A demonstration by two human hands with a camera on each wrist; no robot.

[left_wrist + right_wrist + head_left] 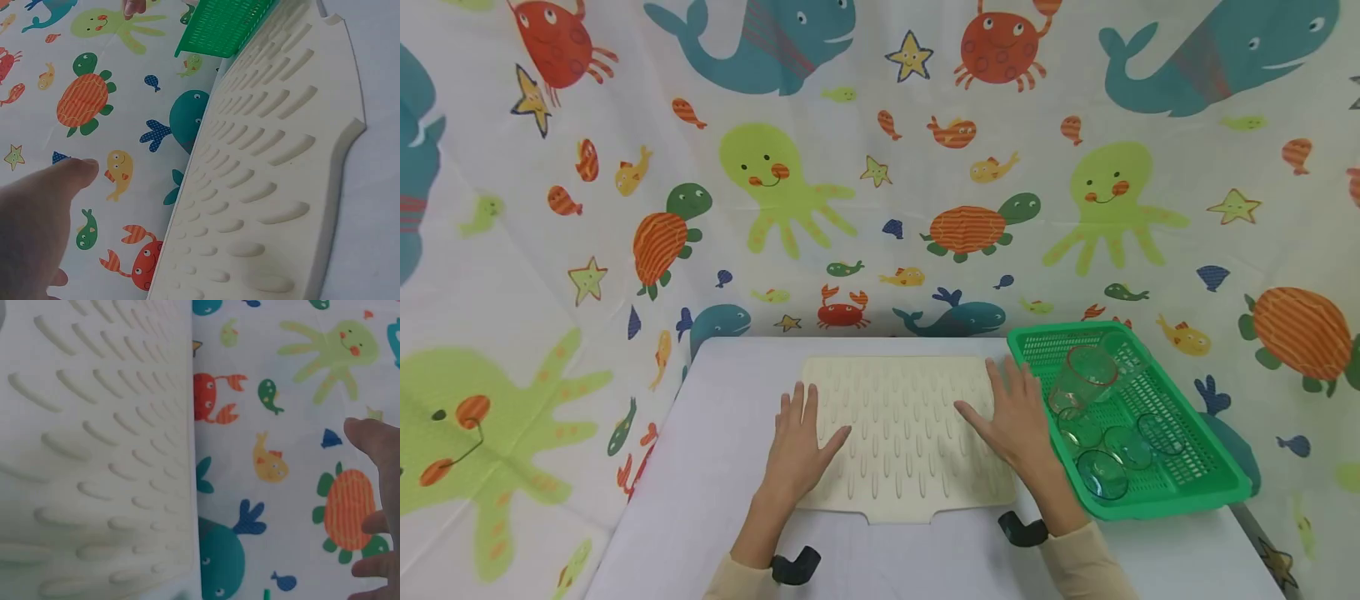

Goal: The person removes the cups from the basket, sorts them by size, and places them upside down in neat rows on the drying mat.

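1. Currently, the left hand (pixel 797 446) is extended at the left edge of the cream board (pixel 910 433), fingers straight and pointing away from the wearer, thumb spread inward over the surface. It holds nothing.
2. The right hand (pixel 1015 421) mirrors this pose at the board's right edge: fingers straight and spread, thumb angled inward, nothing held. Contact between either hand and the board cannot be confirmed.
3. Board position: flat on the white table (pixel 685 492), centred between the two hands.
4. Board form: smooth, matte, roughly rectangular, with rounded rear corners, a short tab midway along the near edge, and rows of elongated relief ribs.
5. Basket: a green, perforated, open-topped basket (pixel 1210 490) is located right of the board. In the head view, the right hand and forearm overlap its left side.
6. Basket contents: a clear tumbler (pixel 1082 379) with a red rim, plus several shallow, round glass dishes (pixel 1102 475).
7. Wrist fittings: a black wrist mount (pixel 796 567) is located beside the left wrist; beige sleeves (pixel 1086 558) cover the forearms.
8. Backdrop: white fabric (pixel 850 208) printed with sea animals encloses the rear and sides.
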